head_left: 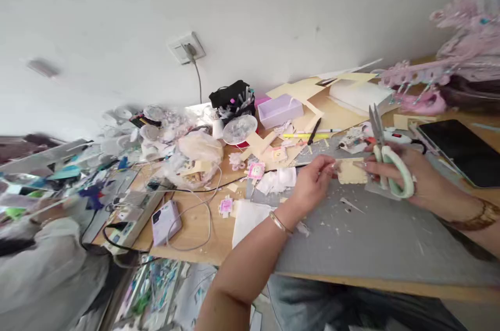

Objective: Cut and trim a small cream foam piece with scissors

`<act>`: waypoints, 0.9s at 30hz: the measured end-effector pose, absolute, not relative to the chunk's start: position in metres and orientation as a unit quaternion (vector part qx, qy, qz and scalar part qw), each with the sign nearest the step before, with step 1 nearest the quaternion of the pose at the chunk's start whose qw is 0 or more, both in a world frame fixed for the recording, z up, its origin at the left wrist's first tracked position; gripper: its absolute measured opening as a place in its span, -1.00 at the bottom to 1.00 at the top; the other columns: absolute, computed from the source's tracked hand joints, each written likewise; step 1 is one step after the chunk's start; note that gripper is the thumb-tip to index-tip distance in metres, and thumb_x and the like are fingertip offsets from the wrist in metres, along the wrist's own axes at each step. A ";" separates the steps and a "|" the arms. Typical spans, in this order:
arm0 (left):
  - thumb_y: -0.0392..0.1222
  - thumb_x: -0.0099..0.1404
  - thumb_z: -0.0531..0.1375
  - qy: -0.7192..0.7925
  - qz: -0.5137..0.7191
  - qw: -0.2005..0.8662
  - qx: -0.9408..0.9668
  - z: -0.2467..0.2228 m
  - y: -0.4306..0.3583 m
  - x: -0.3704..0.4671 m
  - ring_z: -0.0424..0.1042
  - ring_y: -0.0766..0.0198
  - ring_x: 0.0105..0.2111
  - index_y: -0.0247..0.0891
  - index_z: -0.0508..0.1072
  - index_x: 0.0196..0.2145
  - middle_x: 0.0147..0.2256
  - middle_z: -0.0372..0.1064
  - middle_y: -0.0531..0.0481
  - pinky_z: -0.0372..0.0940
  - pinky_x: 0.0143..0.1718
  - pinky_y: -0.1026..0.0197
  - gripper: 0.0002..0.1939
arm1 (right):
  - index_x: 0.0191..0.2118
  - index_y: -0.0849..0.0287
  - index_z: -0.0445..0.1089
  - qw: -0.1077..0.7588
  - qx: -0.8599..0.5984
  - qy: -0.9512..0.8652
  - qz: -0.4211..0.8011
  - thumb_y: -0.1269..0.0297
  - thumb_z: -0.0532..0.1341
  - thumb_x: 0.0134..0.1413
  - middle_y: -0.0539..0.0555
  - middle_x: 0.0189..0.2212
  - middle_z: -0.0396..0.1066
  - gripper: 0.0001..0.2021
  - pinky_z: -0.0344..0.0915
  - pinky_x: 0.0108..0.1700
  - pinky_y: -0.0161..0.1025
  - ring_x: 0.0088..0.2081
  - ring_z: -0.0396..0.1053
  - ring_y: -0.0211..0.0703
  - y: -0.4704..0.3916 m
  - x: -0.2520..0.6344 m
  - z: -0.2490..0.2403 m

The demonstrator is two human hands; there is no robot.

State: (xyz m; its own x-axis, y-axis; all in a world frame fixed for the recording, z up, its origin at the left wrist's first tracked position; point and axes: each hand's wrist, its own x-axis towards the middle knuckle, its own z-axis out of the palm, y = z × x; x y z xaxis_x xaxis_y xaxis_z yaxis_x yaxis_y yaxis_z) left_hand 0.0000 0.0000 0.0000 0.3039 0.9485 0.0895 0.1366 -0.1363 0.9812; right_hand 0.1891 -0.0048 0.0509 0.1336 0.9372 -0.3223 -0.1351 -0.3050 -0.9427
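Note:
Over the grey mat, my left hand pinches the left edge of a small cream card with notched edges. My right hand touches the card's right edge with its fingertips. It also holds scissors with pale green handles, their blades pointing up and away from the card. Small cream scraps and a thin sliver lie on the mat below the card.
A dark phone lies at the right. Behind are a lilac box, cream card sheets, pens and a white bowl. A white phone, cables and a power strip lie left, near another person's grey sleeve.

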 end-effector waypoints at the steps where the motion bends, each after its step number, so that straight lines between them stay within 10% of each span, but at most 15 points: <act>1: -0.09 0.47 0.01 0.463 0.412 0.461 0.635 0.003 0.001 -0.002 0.42 0.26 -0.39 -0.14 0.27 -0.25 -0.34 0.46 0.02 0.26 -0.30 0.23 -0.85 | -0.49 0.13 0.43 0.476 -0.582 -0.348 0.559 0.09 0.65 -0.95 -0.10 -0.61 0.46 -0.34 0.36 -0.57 -0.41 -0.57 0.37 -0.31 -0.003 0.191 0.049; 9: 0.02 0.50 0.01 0.635 0.347 0.271 0.634 0.017 0.015 -0.028 0.31 0.20 -0.51 -0.14 0.19 -0.51 -0.62 0.27 0.07 0.16 -0.33 0.17 -0.59 | -0.41 0.12 0.43 0.482 -0.580 -0.370 0.542 0.11 0.64 -0.83 -0.12 -0.56 0.46 -0.36 0.26 -0.64 -0.39 -0.60 0.33 -0.32 0.000 0.195 0.042; 13: 0.02 0.35 0.23 0.585 0.420 0.247 0.649 0.017 0.017 -0.027 0.41 0.15 -0.26 -0.18 0.42 -0.33 -0.22 0.51 -0.10 0.26 -0.18 0.13 -0.77 | -0.38 0.13 0.41 0.503 -0.570 -0.376 0.530 0.14 0.64 -0.76 -0.11 -0.57 0.46 -0.37 0.28 -0.62 -0.37 -0.61 0.33 -0.31 -0.003 0.192 0.038; 15: 0.09 0.22 0.34 0.541 0.457 0.295 0.641 0.016 0.012 -0.019 0.41 0.16 -0.25 -0.21 0.43 -0.18 -0.09 0.48 -0.16 0.28 -0.19 0.13 -0.63 | -0.36 0.12 0.41 0.515 -0.560 -0.381 0.525 0.13 0.64 -0.70 -0.10 -0.56 0.46 -0.38 0.30 -0.60 -0.35 -0.61 0.33 -0.30 -0.004 0.191 0.036; 20: 0.38 0.22 0.20 0.431 0.372 0.608 0.554 0.016 -0.008 0.004 0.33 0.29 -0.54 -0.23 0.45 -0.36 -0.53 0.40 0.02 0.18 -0.48 0.23 -0.46 | -0.35 0.08 0.37 0.502 -0.547 -0.420 0.521 0.05 0.62 -0.61 -0.10 -0.52 0.45 -0.39 0.37 -0.56 -0.31 -0.56 0.35 -0.25 -0.008 0.188 0.035; 27: 0.22 0.09 0.38 0.446 0.474 0.626 0.430 0.023 -0.009 0.005 0.31 0.37 -0.62 -0.24 0.42 -0.55 -0.63 0.37 0.05 0.10 -0.53 0.28 -0.53 | -0.29 0.08 0.41 0.409 -0.493 -0.520 0.565 -0.31 0.41 -0.19 0.05 -0.43 0.51 -0.44 0.37 -0.54 -0.26 -0.50 0.36 -0.19 -0.014 0.197 0.050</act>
State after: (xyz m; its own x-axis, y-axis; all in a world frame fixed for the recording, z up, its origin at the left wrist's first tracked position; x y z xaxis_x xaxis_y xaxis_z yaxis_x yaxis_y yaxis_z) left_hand 0.0055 -0.0086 0.0232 0.1531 0.9767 -0.1502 -0.2102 0.1807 0.9608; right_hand 0.1973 -0.0143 0.0502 -0.1790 0.9752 -0.1303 0.0504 -0.1232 -0.9911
